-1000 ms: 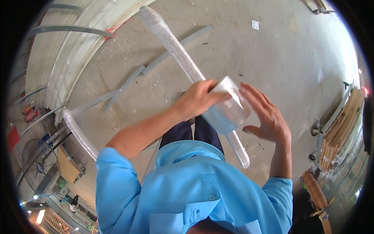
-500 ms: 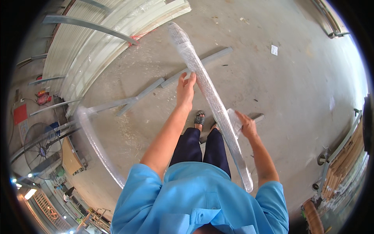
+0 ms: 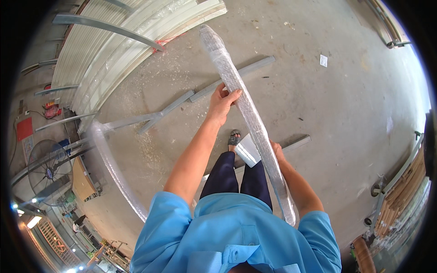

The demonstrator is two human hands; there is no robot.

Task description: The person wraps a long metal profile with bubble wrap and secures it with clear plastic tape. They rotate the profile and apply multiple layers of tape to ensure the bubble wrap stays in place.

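A long narrow bundle [image 3: 248, 107] wrapped in clear plastic film slants in front of me, its far end up and to the left and its near end beside my waist. My left hand [image 3: 223, 105] is closed on its upper half, thumb on top and fingers around the left side. A roll of clear stretch film [image 3: 248, 150] sticks out left of the bundle, below it. My right hand [image 3: 277, 151] is closed at the roll's other end, on the bundle's right side; the bundle partly hides its fingers.
Grey metal bars [image 3: 255, 66] lie on the floor ahead, another bar [image 3: 297, 142] at right. A film-wrapped length [image 3: 114, 170] stands at left near a fan [image 3: 50, 173]. Long white panels [image 3: 104, 59] are stacked far left; a loaded trolley [image 3: 400, 186] is at right.
My right hand has moved left, passing the film roll beneath the bundle so that it shows on the left side. My left hand has shifted slightly, its thumb now over the bundle.
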